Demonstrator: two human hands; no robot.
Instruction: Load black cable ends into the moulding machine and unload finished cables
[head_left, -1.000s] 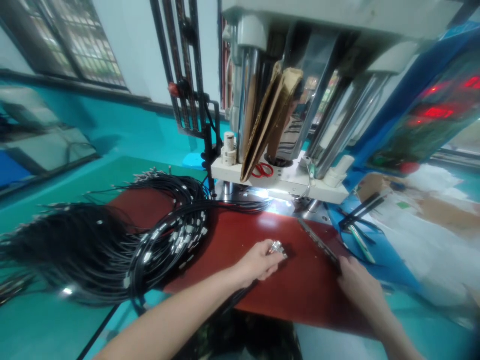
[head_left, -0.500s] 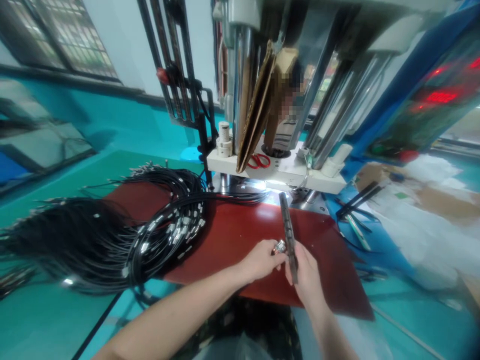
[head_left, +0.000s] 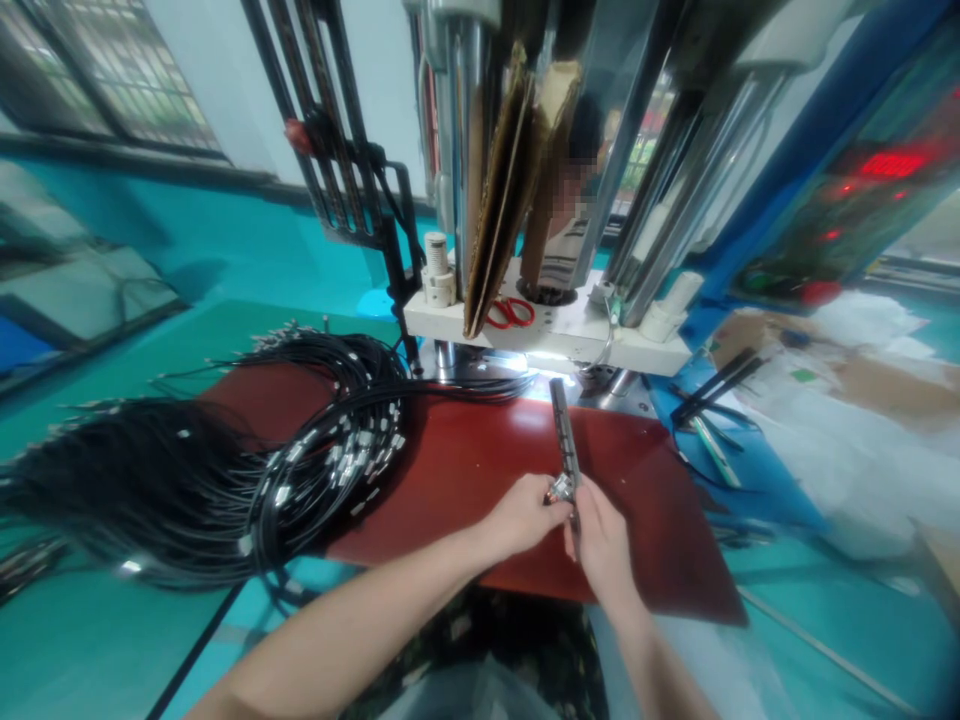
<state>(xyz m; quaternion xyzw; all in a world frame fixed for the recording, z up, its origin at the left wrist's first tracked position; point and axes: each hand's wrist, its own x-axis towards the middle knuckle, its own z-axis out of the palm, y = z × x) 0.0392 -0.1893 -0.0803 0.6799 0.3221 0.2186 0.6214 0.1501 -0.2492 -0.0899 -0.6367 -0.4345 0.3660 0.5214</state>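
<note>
My left hand [head_left: 529, 515] is closed on small silvery metal parts [head_left: 561, 488], which show at its fingertips. Beside it, my right hand [head_left: 602, 535] grips the lower end of a narrow dark metal bar [head_left: 564, 430] with marks or slots along it. The bar points away from me, its far end near the lit base of the press. The small metal parts sit against the bar's left side. Both hands are over the red-brown mat [head_left: 465, 480]. The fingers' undersides and the bar's near end are partly hidden.
Large bundles of black cables [head_left: 150, 480] with white tags cover the left side. Ahead stands a press with a white plate [head_left: 555, 335], red-handled scissors [head_left: 511, 313] and cardboard [head_left: 499, 200]. Tools [head_left: 716, 450] and white plastic bags [head_left: 855, 440] lie at the right. A person is partly visible behind the press.
The bar has turned slightly and shifted a little left, with my right hand moving closer to my left. The whole view has shifted slightly.
</note>
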